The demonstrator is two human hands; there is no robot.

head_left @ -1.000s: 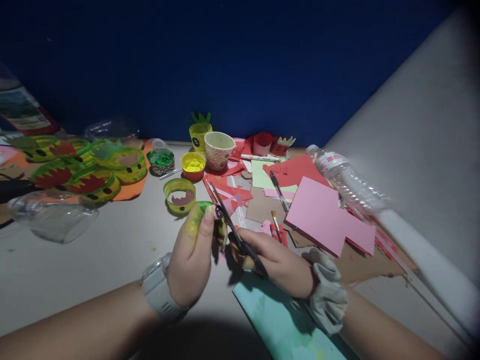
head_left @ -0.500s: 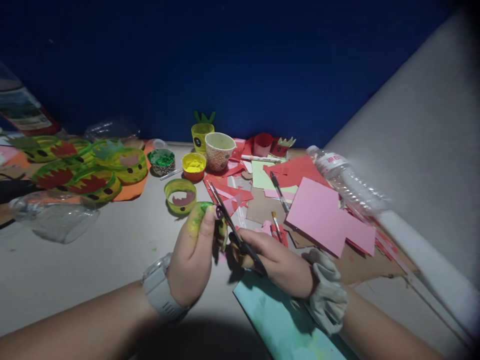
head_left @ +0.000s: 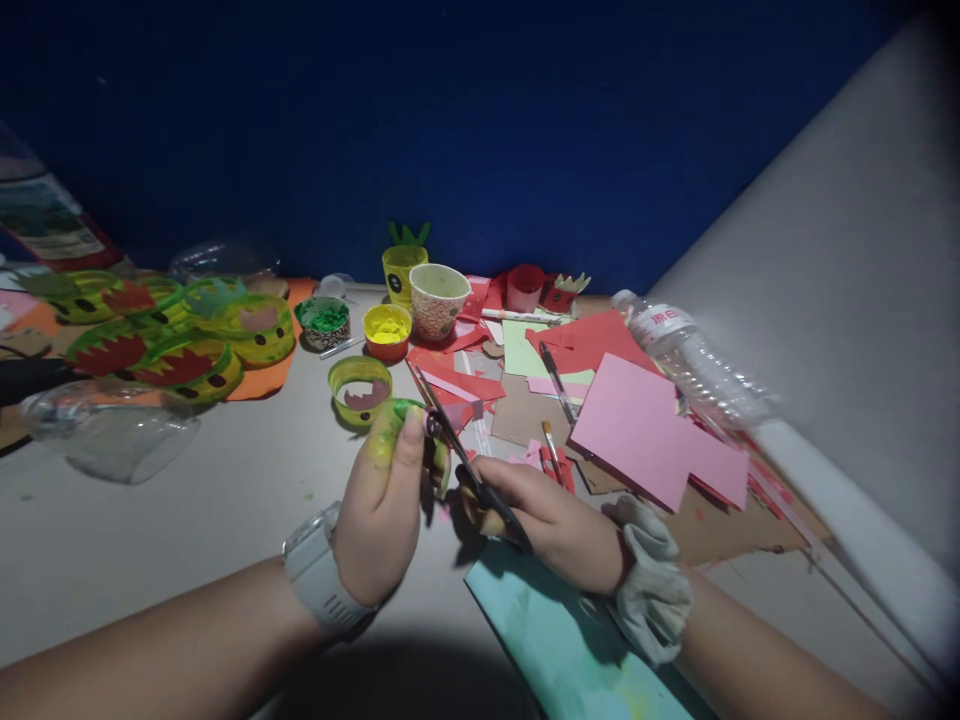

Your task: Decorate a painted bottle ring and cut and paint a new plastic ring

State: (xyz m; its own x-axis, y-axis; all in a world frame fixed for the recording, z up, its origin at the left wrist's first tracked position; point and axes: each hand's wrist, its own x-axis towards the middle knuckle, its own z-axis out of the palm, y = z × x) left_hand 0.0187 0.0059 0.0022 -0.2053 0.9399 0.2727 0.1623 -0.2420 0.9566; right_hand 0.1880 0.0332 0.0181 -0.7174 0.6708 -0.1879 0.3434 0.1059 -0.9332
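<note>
Nearest, both forearms run off the bottom and side edges, and a teal sheet [head_left: 555, 625] is cut off below and partly covered by the right wrist's pale scrunchie [head_left: 651, 580]. A deep shadow darkens the bottom middle. The left hand [head_left: 386, 500], paint-stained and wearing a watch [head_left: 326, 575], pinches a small piece [head_left: 434, 424] with a dark mark between thumb and forefinger; most of it is hidden, so its outline is hard to read. The right hand [head_left: 540, 515] is closed around the scissors [head_left: 453, 432], whose blades point up and away beside that piece; the handle loops are partly covered by fingers, and whether the blades touch the piece cannot be told. Bare tabletop [head_left: 225, 510] stretches left of the left hand as far as a crumpled clear plastic piece [head_left: 112, 430], giving the widest room. The right side is tighter, with overlapping pink card [head_left: 626, 420] and scraps near the knuckles. Just past the left fingertips stands a green-yellow ring [head_left: 345, 406]; farther off are a yellow paint cup [head_left: 387, 348] and a patterned cup [head_left: 439, 312], close before the dark blue panel [head_left: 450, 130].
</note>
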